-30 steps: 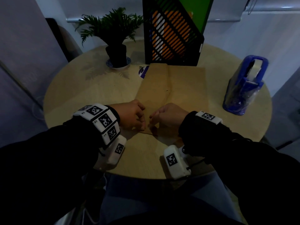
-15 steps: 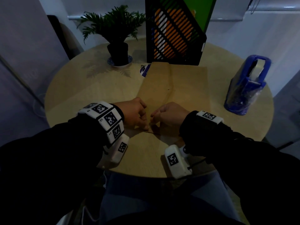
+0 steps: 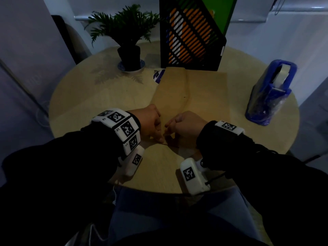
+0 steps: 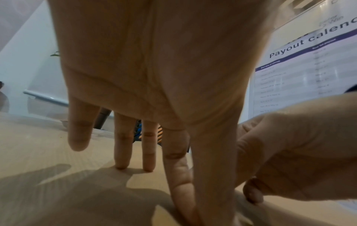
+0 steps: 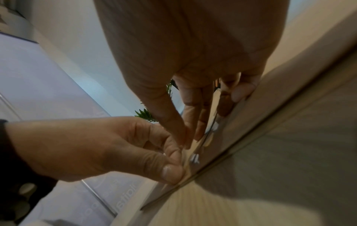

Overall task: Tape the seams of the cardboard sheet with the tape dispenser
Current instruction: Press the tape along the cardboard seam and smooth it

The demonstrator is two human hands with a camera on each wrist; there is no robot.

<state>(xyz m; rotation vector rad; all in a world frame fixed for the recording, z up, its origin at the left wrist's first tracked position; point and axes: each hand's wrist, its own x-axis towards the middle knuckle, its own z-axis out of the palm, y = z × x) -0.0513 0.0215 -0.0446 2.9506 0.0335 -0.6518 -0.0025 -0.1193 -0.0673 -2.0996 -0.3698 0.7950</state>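
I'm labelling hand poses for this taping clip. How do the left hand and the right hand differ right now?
The left hand has straight fingers with tips on the cardboard sheet; the right hand has curled fingers.
The left hand presses with its thumb; the right hand's thumb and forefinger meet over what looks like clear tape.
Both work at the sheet's near edge, almost touching, far from the tape dispenser.

We look down and forward from head height over the round pale wooden bench (image 3: 99,96), with the flat brown cardboard sheet (image 3: 204,93) at centre. Our left wrist view sits close beneath the left hand (image 4: 154,68), facing the far wall. Our right wrist view, tilted, looks along the right hand (image 5: 203,45). All three share the sheet's near edge, where both hands meet.
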